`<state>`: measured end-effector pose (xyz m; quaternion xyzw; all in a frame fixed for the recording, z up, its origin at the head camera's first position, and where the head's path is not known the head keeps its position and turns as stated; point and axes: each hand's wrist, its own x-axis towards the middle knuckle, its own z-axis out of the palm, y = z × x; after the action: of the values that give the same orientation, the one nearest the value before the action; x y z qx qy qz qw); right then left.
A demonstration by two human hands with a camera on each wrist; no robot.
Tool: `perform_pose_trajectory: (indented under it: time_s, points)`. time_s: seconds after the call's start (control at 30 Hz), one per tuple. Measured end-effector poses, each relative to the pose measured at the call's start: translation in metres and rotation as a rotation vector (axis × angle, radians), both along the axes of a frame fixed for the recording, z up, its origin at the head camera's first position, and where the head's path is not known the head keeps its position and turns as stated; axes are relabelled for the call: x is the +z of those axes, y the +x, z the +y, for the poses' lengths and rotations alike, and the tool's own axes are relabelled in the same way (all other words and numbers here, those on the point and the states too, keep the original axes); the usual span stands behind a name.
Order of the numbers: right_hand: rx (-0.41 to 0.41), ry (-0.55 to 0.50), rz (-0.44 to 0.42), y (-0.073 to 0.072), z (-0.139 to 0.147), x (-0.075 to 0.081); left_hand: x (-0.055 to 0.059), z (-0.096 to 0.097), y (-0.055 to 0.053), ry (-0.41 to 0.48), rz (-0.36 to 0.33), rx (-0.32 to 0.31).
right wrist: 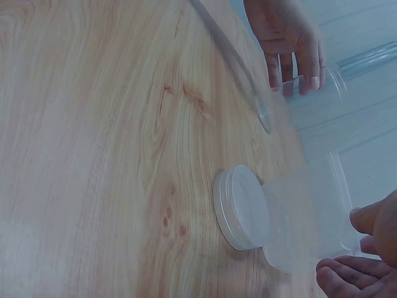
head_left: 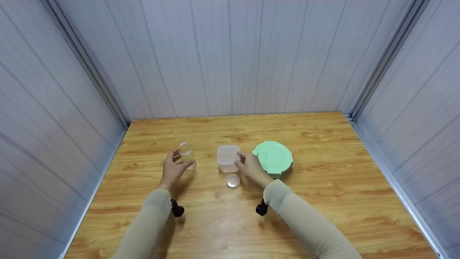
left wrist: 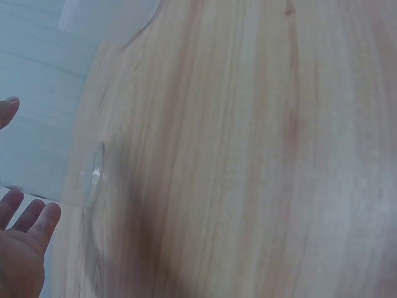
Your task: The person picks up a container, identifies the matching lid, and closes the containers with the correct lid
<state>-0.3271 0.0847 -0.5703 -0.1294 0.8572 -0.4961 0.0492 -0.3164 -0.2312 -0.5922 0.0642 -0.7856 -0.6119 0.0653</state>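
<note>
A clear cylindrical jar [head_left: 187, 157] stands upright on the wooden table. My left hand [head_left: 174, 168] is around its near left side, thumb and fingers spread apart. In the left wrist view, the jar's round base [left wrist: 95, 174] shows between the thumb and the other fingers. To the right is a translucent square container [head_left: 227, 158] with a lid on top. My right hand [head_left: 250, 167] is at its right side, with thumb and fingertips parted close to the rim. A small round clear lid [head_left: 233, 181] lies in front of the container.
A round box with a mint-green clip lid [head_left: 276, 158] sits just right of my right hand. Pale panelled walls [head_left: 230, 57] enclose the table [head_left: 215, 219] at the back and both sides. A dark wrist camera mount [head_left: 262, 208] hangs below each cuff.
</note>
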Motion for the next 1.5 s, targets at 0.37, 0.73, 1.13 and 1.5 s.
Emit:
perform_pose_trajectory:
  time_s: [0.37, 0.73, 1.13, 1.5]
  points:
    - [-0.017, 0.014, 0.007, 0.001, -0.005, 0.002, -0.003, -0.004, -0.008, 0.013, -0.013, 0.016]
    - [-0.005, -0.002, -0.009, 0.001, -0.005, 0.003, -0.004, -0.001, -0.010, -0.018, -0.013, 0.034]
    - [-0.008, -0.009, 0.002, 0.003, -0.001, 0.001, -0.001, 0.005, -0.008, -0.050, 0.001, 0.004]
    - [-0.023, -0.003, 0.054, 0.009, 0.000, 0.002, 0.007, 0.010, -0.003, -0.037, 0.018, -0.030]
